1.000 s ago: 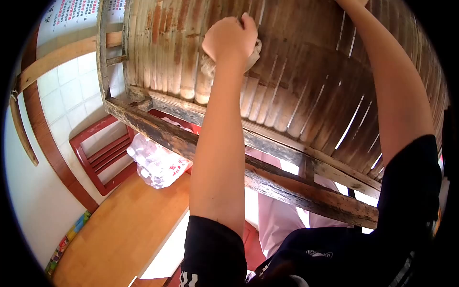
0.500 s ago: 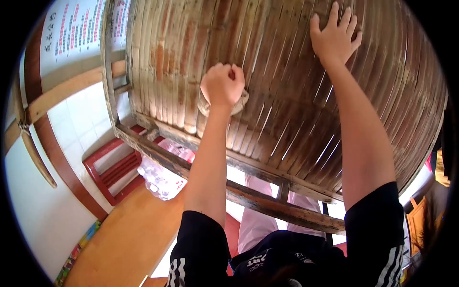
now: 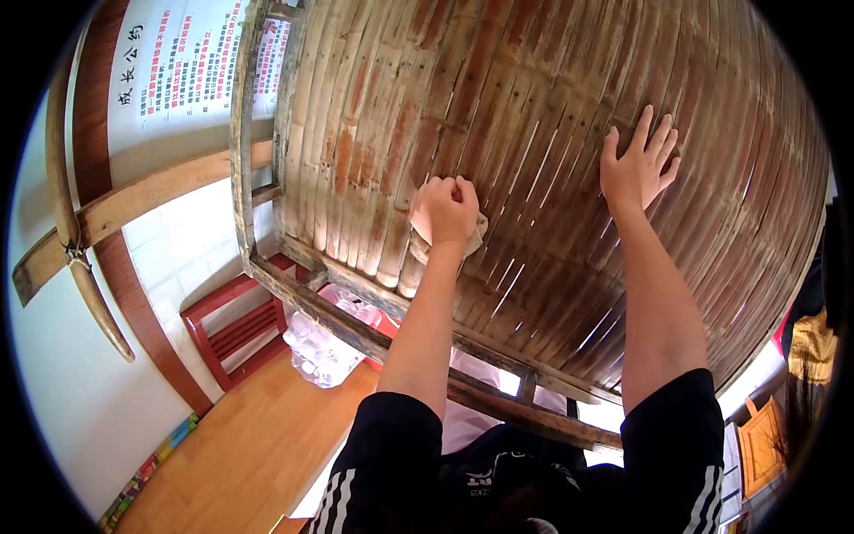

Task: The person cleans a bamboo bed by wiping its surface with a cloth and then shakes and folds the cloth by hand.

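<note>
A broad surface of worn bamboo slats (image 3: 400, 98), edged by a dark wooden frame (image 3: 307, 303), stretches out before me. My left hand (image 3: 444, 212) is closed in a fist over a wadded beige cloth (image 3: 479, 237), pressing it against the slats near their front edge. Most of the cloth is hidden beneath the hand. Farther out on the right, my right hand (image 3: 639, 169) lies flat on the bamboo with its fingers spread and nothing in them.
Below the frame at left are a red wooden chair (image 3: 236, 329), clear plastic bottles (image 3: 322, 351) and a light wooden surface (image 3: 258, 427). A curved wooden pole (image 3: 98, 307) is tied to a beam (image 3: 178, 182) by the wall. A printed poster (image 3: 169, 71) hangs behind.
The camera view has shifted, so the bamboo and both hands sit lower in it. My right hand has slid nearer to me along the slats. My left hand stays on the cloth.
</note>
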### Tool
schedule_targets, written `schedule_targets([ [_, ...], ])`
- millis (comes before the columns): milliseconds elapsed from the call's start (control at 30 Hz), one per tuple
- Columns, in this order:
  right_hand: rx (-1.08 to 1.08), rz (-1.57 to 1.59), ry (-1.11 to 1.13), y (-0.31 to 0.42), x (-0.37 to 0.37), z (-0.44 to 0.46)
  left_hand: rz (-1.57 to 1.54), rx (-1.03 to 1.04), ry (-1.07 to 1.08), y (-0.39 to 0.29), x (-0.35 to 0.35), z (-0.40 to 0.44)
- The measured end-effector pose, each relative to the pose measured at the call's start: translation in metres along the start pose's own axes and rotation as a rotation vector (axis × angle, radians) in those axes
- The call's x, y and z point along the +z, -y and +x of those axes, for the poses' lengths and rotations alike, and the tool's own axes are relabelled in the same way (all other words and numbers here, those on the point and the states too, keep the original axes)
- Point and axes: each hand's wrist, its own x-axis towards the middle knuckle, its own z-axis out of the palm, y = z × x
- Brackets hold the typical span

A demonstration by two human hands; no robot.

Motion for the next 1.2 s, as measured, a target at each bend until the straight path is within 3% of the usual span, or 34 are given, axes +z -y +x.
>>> schedule_targets([
  [300,-0.028,0.026,-0.058,-0.002,0.004,0.000,-0.041,0.015,0.087,-0.001,-0.004,-0.002],
  [667,-0.006,-0.009,-0.050,-0.003,0.008,0.001,-0.085,0.366,0.116,0.001,-0.013,0.001],
  [967,-0.076,0.026,-0.250,-0.014,0.027,0.004,-0.073,0.241,0.041,0.000,-0.008,-0.002],
  [1200,-0.055,-0.057,-0.272,-0.020,0.037,0.007,-0.208,0.199,0.095,0.003,-0.008,-0.002],
])
